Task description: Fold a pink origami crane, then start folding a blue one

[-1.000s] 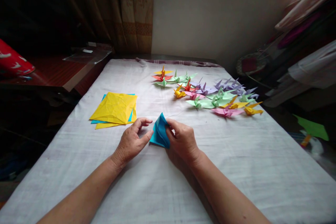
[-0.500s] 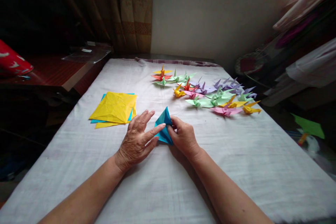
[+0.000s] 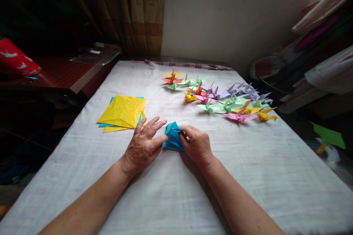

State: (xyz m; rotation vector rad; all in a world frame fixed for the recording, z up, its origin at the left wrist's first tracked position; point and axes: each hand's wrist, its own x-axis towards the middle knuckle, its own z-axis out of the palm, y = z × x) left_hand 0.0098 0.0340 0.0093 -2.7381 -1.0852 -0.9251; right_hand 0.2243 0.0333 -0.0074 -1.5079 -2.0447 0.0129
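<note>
A piece of partly folded blue origami paper [image 3: 173, 140] rests on the white cloth in front of me, its upper part bent over and its layers slightly raised. My right hand [image 3: 196, 144] pinches its right edge between thumb and fingers. On the other side, my left hand [image 3: 145, 145] has its fingers spread, and the thumb tip meets the paper's left edge without gripping it. Left of that hand lies a loose stack of yellow and blue folded paper [image 3: 122, 112], yellow on top.
Several folded paper cranes [image 3: 233, 102] in green, purple, yellow, pink and red stand at the back right of the cloth-covered table [image 3: 248, 176]. A brown side table [image 3: 63, 75] with a red object [image 3: 16, 58] and a clear plastic sleeve [image 3: 96, 55] adjoins at left.
The blue paper's upright top point has come down, so the piece looks lower and squarer. My left index finger has lifted off its face. The view has shifted slightly.
</note>
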